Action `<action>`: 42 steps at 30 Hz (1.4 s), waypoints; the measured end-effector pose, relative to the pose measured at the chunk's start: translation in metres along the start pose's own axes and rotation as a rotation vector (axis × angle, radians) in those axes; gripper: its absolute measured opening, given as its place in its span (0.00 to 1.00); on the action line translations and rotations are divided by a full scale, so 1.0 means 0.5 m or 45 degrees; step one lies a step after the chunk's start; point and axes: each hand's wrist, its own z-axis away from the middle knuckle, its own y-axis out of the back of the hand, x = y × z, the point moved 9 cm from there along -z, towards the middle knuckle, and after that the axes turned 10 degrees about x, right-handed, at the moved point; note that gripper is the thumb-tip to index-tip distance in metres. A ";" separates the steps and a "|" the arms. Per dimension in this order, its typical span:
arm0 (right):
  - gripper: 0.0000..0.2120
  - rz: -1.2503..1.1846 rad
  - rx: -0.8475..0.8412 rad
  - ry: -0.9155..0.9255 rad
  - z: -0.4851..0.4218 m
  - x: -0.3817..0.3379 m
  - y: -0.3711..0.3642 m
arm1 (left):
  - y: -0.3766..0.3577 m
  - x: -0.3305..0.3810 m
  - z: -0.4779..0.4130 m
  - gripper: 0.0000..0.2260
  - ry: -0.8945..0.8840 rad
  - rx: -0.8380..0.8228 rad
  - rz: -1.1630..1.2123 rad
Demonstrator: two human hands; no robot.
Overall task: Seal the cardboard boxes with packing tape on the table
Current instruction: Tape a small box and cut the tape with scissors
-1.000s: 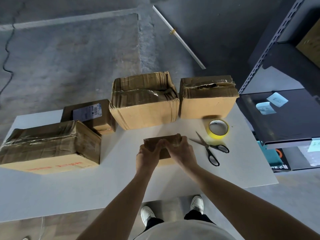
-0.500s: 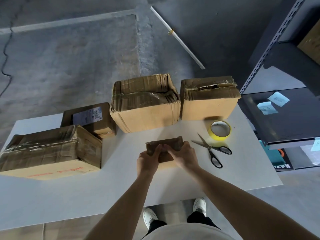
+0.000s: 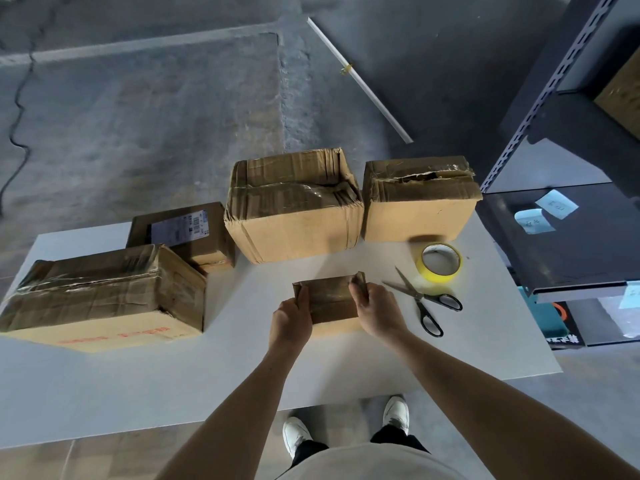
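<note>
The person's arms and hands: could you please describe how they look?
The left arm and right arm are bare, with no sleeve in view. The left hand and right hand wear no gloves; no watch or ring shows.

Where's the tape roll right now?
Head view, right side of the table: the tape roll lies flat between the rightmost box and the scissors.
</note>
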 end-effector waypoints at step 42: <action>0.08 -0.587 0.004 -0.090 0.027 -0.025 -0.081 | 0.109 -0.084 -0.001 0.22 -0.114 0.037 0.380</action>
